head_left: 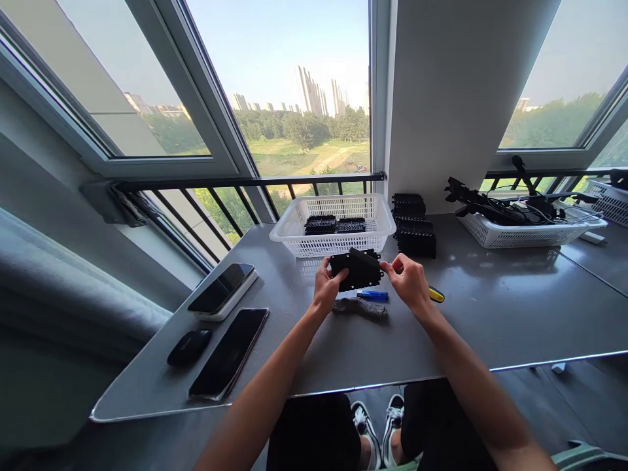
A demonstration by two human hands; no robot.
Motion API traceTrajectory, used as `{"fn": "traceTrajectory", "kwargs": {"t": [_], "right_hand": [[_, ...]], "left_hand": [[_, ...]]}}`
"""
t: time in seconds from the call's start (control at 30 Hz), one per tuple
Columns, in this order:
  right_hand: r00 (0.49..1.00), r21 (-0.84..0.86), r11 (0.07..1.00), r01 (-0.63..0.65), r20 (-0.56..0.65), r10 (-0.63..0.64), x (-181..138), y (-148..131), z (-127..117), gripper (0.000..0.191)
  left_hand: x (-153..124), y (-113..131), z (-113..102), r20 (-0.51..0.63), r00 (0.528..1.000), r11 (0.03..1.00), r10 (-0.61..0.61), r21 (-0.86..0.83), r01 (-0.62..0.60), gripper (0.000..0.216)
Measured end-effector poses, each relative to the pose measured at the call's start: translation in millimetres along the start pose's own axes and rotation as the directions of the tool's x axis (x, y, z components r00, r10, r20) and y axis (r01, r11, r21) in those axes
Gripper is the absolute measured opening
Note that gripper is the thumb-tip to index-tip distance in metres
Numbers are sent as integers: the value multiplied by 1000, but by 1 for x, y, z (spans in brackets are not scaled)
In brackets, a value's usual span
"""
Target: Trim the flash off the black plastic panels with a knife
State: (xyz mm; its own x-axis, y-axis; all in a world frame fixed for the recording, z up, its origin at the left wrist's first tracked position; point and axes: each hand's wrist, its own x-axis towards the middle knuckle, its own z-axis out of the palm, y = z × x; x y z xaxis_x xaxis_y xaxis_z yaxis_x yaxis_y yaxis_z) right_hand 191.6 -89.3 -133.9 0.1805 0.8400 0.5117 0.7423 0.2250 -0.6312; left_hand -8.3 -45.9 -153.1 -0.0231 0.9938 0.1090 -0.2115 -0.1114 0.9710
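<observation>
A flat black plastic part [356,269] is held up above the grey table [490,320] between both hands. My left hand [324,286] grips its left edge, fingers closed. My right hand [408,280] pinches its right edge. Below the part a blue pen-like tool [373,296] lies beside a dark cloth [360,307]. A yellow-tipped tool [436,295] pokes out from behind my right hand.
A white basket [333,245] with black parts stands behind my hands. Beside it is a stack of black parts [413,226]. Another white basket [530,230] with cables sits at the right. Two phones [223,288] [229,353] and a black mouse [189,347] lie at the left.
</observation>
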Motion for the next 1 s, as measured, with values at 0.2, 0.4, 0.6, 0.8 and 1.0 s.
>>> {"fn": "traceTrajectory", "kwargs": {"t": [0.2, 0.4, 0.6, 0.8, 1.0], "right_hand": [[993, 32, 999, -35, -108, 38, 5, 4, -8, 40], [997, -1, 999, 40, 61, -40, -5, -8, 8, 39], [1000, 3, 1000, -27, -7, 27, 2, 3, -1, 40], [999, 10, 1000, 16, 38, -17, -5, -9, 6, 39], [996, -38, 999, 0, 90, 3, -7, -14, 9, 39]], "left_hand": [[0, 1, 0, -13, 1000, 1000, 6, -11, -7, 49], [-2, 0, 3, 19, 1000, 998, 22, 53, -23, 44], [-1, 1, 2, -3, 1000, 999, 2, 49, -2, 47], [-2, 0, 4, 37, 998, 993, 47, 103, -50, 40], [-2, -4, 4, 61, 998, 995, 30, 91, -36, 41]]}}
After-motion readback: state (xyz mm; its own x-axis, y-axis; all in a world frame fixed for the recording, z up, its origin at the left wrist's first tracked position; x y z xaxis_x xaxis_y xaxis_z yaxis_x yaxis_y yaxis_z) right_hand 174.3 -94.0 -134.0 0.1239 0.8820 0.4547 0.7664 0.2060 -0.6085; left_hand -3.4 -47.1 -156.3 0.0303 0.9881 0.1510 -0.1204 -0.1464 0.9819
